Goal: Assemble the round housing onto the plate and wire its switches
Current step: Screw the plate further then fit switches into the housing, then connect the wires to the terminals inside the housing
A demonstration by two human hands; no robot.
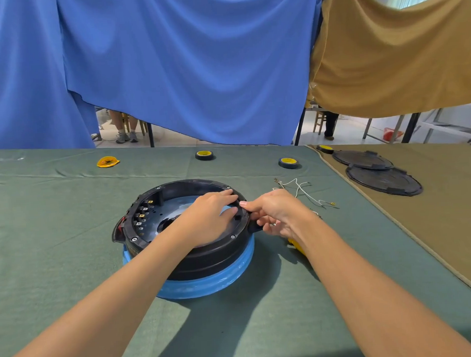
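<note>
Head view: housing (206, 258) sits atop the blue plate (224, 278). Left hand (207, 217) lies inside it, straight fingers pressing its right rim; right hand (278, 214) pinches the tab outside that rim. Pressing evenly should seat it level; wires (301, 191) wait just beyond, to its right.

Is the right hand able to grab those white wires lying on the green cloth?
Probably yes. The white wires lie on the green cloth just beyond the right hand, with nothing between them. It grips the round housing now, so it must let go first.
</note>
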